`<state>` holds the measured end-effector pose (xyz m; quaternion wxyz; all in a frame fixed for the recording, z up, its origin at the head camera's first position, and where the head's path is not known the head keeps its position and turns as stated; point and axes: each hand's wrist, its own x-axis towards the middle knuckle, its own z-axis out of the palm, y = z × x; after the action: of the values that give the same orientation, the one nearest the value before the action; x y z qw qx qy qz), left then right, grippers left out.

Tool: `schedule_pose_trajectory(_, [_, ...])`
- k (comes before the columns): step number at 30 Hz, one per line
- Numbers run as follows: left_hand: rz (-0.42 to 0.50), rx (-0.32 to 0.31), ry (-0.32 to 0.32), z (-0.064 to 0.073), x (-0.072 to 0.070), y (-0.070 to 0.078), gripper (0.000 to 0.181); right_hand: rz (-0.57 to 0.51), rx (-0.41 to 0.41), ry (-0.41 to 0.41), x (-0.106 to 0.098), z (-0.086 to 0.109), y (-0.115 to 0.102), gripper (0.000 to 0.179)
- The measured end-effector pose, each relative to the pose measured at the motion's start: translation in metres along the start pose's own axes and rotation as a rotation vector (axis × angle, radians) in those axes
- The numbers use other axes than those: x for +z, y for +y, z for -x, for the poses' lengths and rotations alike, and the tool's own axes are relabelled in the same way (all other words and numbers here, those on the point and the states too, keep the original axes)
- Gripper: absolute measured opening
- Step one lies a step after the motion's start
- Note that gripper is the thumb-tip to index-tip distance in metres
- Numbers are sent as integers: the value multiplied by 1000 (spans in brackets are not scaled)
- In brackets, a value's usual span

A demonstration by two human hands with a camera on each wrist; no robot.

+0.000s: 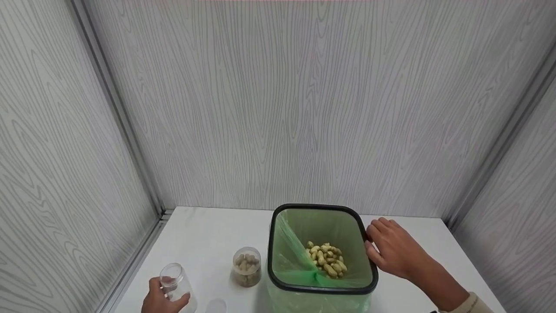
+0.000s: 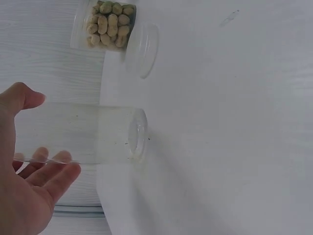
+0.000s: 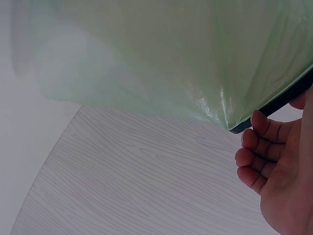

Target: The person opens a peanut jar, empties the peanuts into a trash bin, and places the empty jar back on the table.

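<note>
- two hands: the left hand (image 1: 160, 300) has its thumb on one side and its fingers round the other side of one transparent jar (image 2: 112, 129); the right hand (image 1: 394, 248) pinches one side of the black rim (image 1: 323, 290) with thumb and curled fingers.
- two see-through containers: the transparent jar, held mouth up at the near left of the table, and one peanut jar (image 1: 246, 279) standing upright between it and the bin; i cannot tell whether the held one's base touches the tabletop.
- one round clear lid (image 2: 143, 51) on the table, just beside the peanut jar.
- one bin (image 1: 270, 256), standing right of the peanut jar, lined with one green plastic bag (image 1: 343, 228).
- two lots of unshelled peanuts: one heap (image 1: 329, 259) in the bin, well over a dozen but overlapping too much to count, and one lot (image 2: 112, 27) in the peanut jar, likewise uncountable.
- one white table (image 1: 204, 234), with three wood-grain panels (image 1: 278, 108) around it.
- one beige sleeve (image 1: 471, 305) at the right wrist.
</note>
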<state>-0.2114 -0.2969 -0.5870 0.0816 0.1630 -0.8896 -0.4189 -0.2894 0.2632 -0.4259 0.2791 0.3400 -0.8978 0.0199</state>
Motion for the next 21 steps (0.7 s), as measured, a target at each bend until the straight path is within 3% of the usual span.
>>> schedule_pose_trajectory(6, [27,14,-33,4,7,-2,82,7,21,-14,-1,3,0,18])
schedule_pose_trajectory(11, [75,-48,-67,6,11,-5,102,2,33,-27,-2,4,0,18])
schedule_pose_trajectory(13, [125,-84,31,11,16,-2,108,-6,40,-31,-2,4,-1,18])
schedule_pose_trajectory(15, [169,-99,222,21,25,3,105,-8,42,-31,-2,4,-1,18])
schedule_pose_trajectory(18, [177,-117,533,38,37,12,81,-8,44,-36,-2,4,-2,18])
schedule_pose_trajectory(19, [170,-123,591,42,40,10,74,-6,44,-37,-2,5,-2,18])
schedule_pose_trajectory(21, [135,-142,615,46,45,4,67,-2,46,-42,-2,5,-2,18])
